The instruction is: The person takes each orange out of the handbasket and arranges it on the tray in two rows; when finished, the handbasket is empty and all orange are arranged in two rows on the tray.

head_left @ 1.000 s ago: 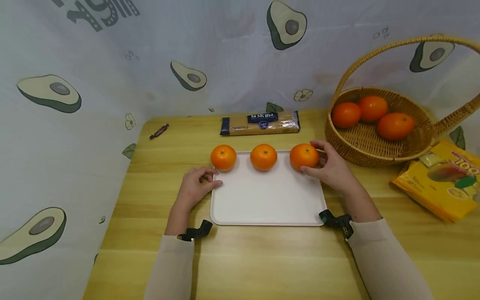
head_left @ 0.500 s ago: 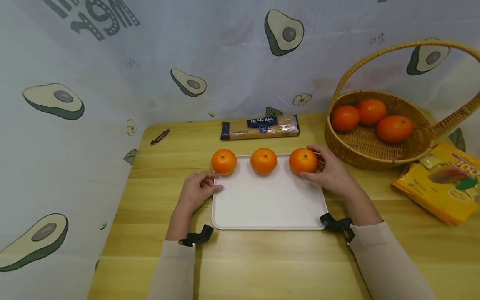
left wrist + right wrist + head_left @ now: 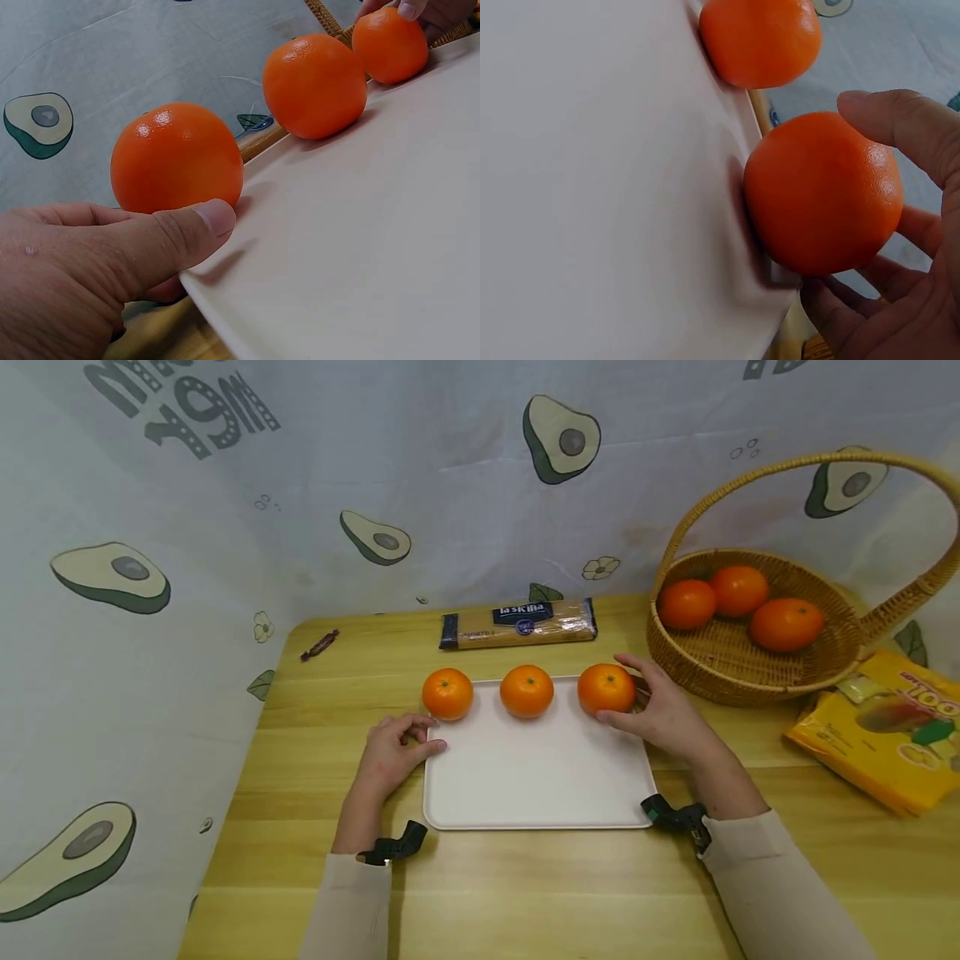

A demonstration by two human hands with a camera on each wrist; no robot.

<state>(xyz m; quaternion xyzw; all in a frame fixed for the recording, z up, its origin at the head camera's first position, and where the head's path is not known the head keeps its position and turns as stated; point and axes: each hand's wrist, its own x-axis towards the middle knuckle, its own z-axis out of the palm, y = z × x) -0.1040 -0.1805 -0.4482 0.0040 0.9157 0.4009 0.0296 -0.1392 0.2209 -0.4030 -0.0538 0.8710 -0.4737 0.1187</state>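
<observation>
A white rectangular tray (image 3: 536, 777) lies on the wooden table. Along its far edge sit a left orange (image 3: 447, 694), a middle orange (image 3: 527, 692) and a right orange (image 3: 605, 688). At the tray's far left corner is my left hand (image 3: 393, 753), its thumb over the rim beside the left orange and its other fingers curled at the outer side. My right hand (image 3: 663, 714) holds the right orange, thumb on the near side and fingers behind. In the right wrist view, that orange (image 3: 821, 193) sits at the tray corner, with several fingers partly hidden behind it.
A wicker basket (image 3: 705, 672) with a tall handle and three oranges inside stands at the back right. Beside it lies a yellow snack bag (image 3: 877, 727). A spaghetti pack (image 3: 517, 624) lies behind the tray, and a small wrapped candy (image 3: 320, 645) at the back left.
The whole scene has slid slightly down in the head view as the camera tilted. Both hands and the oranges keep their places on the tray.
</observation>
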